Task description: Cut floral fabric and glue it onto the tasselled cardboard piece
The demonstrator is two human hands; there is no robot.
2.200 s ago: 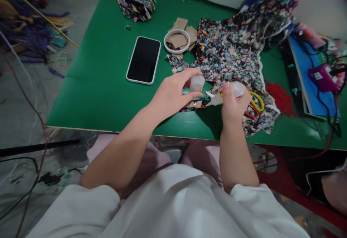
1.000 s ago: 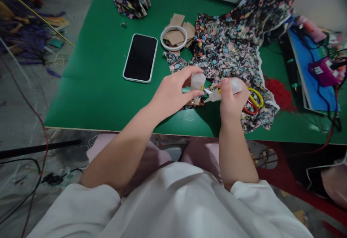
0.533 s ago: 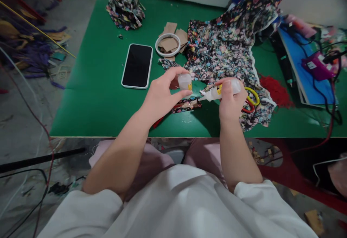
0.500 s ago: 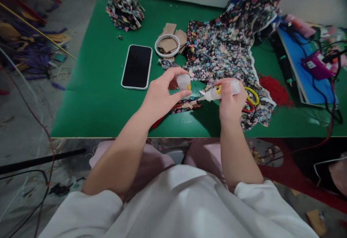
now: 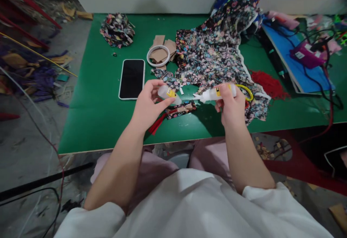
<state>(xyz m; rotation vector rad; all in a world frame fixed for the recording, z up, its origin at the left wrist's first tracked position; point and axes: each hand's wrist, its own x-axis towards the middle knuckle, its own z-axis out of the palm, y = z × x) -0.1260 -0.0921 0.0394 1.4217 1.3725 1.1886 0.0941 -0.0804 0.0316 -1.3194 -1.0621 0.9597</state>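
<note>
Levelled and lifted away from the floral strip (image 5: pixel 181 111), the nozzle bottle (image 5: pixel 213 94) sits above the green table (image 5: pixel 89 122), the right hand (image 5: pixel 233 104) curled around it, while the left hand (image 5: pixel 148 100) pinches a second bottle (image 5: pixel 166 92); I judge both light, squeezable, slick, best gripped mid-body.

A white-framed phone (image 5: pixel 132 79) lies flat on the green table (image 5: pixel 90 122). At the far right, a purple device (image 5: pixel 307 55) overlies a blue folder (image 5: pixel 283 48).

Two translucent, yellow-labelled bottles (image 5: pixel 163 92) (image 5: pixel 213 94), tilted
</note>
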